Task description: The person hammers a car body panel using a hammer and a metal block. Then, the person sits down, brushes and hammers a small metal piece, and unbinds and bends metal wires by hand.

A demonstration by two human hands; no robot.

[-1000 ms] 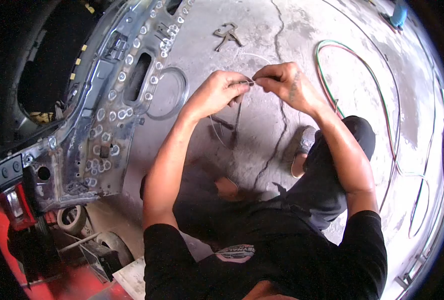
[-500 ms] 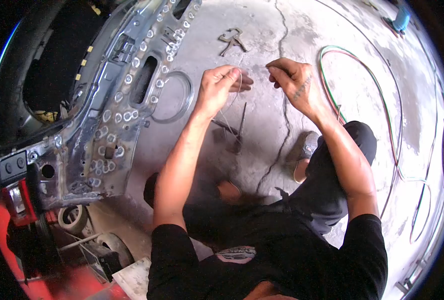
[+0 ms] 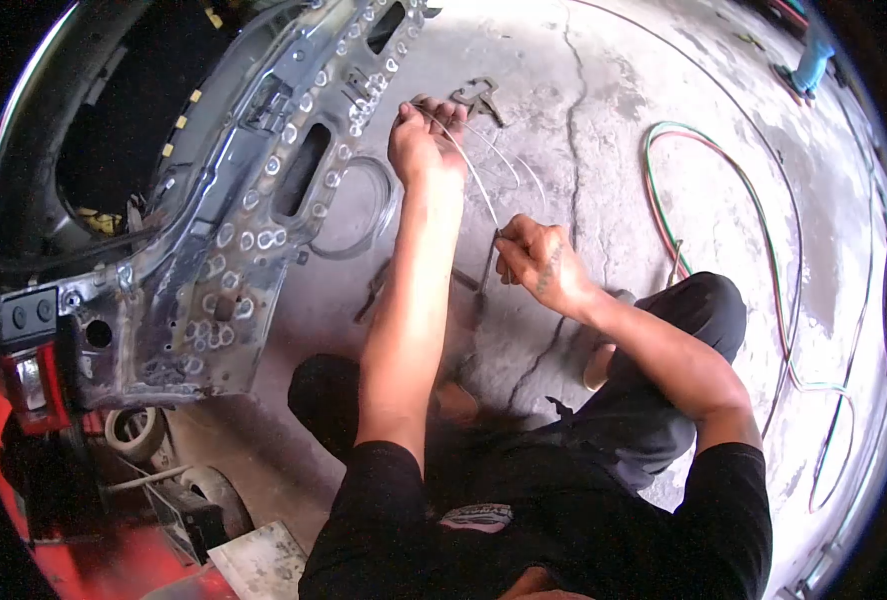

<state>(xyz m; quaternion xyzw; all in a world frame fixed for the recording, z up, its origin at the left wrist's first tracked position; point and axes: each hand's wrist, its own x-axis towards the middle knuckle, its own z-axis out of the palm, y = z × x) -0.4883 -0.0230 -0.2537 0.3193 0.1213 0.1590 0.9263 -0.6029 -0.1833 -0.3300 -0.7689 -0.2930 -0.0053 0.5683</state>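
My left hand [image 3: 429, 138] is raised, palm up with fingers curled, and a thin pale wire [image 3: 479, 180] runs across it. Lower and to the right, my right hand [image 3: 544, 262] is pinched closed on the wire's other end. Between and beyond the hands the wire bends in loose loops. A coil of wire [image 3: 389, 215] lies on the floor left of my left forearm. Just behind my left fingers is a metal clamp-like tool [image 3: 482, 100]. Dark metal rods on the floor are partly hidden by my left forearm.
A bare metal vehicle body panel [image 3: 254, 210] fills the left side. Green and red hoses [image 3: 719, 150] loop over the cracked floor at right. At lower left are a red vehicle part [image 3: 34, 390], old tires [image 3: 136, 432] and a pale board [image 3: 261, 562].
My left hand has moved up and forward and turned palm up. My right hand has moved down and toward my body, with the wire now stretched between them.
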